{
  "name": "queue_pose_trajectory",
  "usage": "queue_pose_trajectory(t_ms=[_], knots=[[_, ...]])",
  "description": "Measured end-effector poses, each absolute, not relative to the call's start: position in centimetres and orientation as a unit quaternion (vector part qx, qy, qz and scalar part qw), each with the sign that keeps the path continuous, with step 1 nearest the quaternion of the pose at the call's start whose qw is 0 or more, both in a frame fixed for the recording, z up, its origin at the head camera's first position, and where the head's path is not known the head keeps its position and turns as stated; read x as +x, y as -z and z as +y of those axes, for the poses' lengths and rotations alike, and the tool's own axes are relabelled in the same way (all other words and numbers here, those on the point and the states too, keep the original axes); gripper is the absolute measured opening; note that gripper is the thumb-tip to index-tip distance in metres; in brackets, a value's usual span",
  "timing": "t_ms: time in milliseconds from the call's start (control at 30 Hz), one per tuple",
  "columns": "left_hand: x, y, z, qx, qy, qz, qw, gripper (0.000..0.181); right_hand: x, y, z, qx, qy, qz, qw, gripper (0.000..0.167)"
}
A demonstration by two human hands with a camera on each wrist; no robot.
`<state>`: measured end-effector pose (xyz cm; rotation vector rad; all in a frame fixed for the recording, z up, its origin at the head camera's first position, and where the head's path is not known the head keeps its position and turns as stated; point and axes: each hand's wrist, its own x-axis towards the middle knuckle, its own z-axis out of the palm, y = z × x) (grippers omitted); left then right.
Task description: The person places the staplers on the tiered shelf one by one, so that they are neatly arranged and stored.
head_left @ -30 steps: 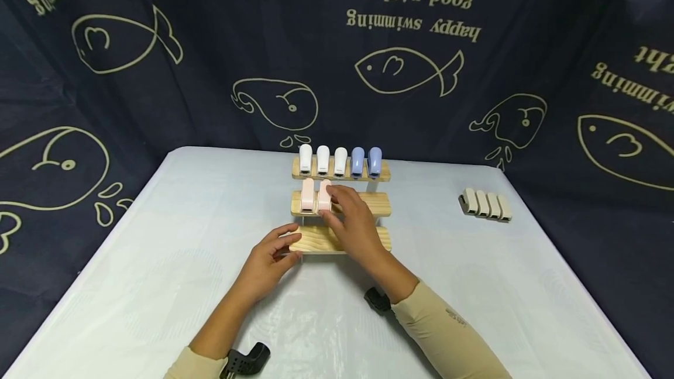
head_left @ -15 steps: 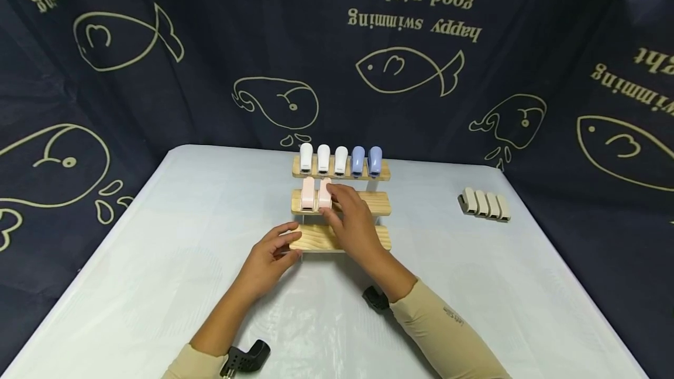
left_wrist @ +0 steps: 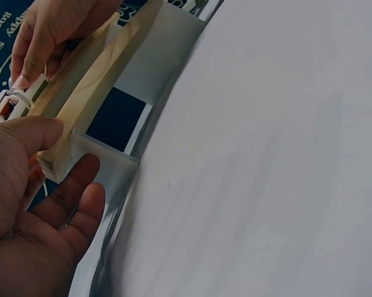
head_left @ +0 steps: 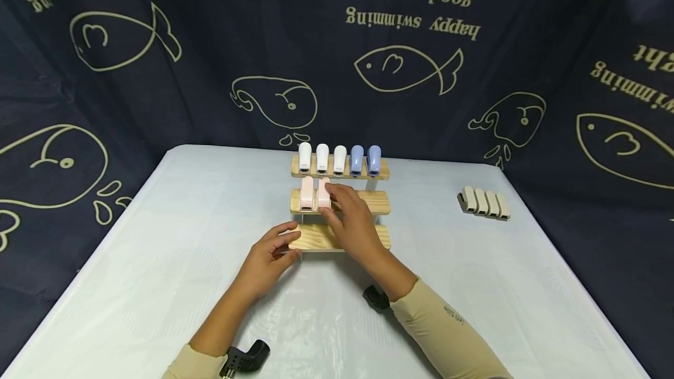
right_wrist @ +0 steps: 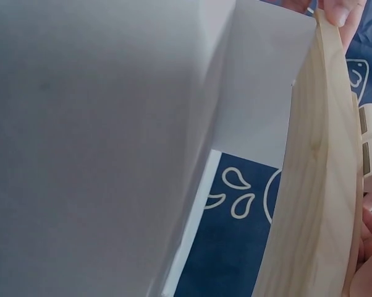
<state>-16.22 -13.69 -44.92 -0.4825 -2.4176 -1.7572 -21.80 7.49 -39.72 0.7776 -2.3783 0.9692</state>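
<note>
A tiered rack (head_left: 316, 238) with wooden shelves and clear side supports stands mid-table. My left hand (head_left: 268, 259) holds the left end of its lowest shelf, fingers and thumb about the corner; in the left wrist view the thumb (left_wrist: 47, 130) lies against the wood. Two pink mini staplers (head_left: 307, 193) stand side by side at the left of the middle shelf. Thumb and fingers of my right hand (head_left: 354, 224) pinch the right pink stapler (head_left: 323, 193). The right wrist view shows only part of that hand, behind the shelf edge.
Three white staplers (head_left: 322, 158) and two blue staplers (head_left: 356, 159) line the top shelf. Several beige staplers (head_left: 487, 203) sit in a row at the table's right. A dark curtain (head_left: 184, 110) with fish drawings hangs behind the white-covered table (head_left: 168, 297).
</note>
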Motion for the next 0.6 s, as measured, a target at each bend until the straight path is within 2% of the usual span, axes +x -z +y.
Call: queue_pose_trajectory(t_ms=[333, 600], knots=[[-16.3, 45.0, -13.6, -0.155, 0.584, -0.795, 0.056, 0.038, -21.6, 39.0, 8.1, 0.28, -0.379, -0.862, 0.187, 0.052], [-16.1, 44.9, -13.6, -0.15, 0.589, -0.792, 0.046, 0.039, -21.4, 38.4, 10.7, 0.299, -0.409, -0.844, 0.175, 0.036]])
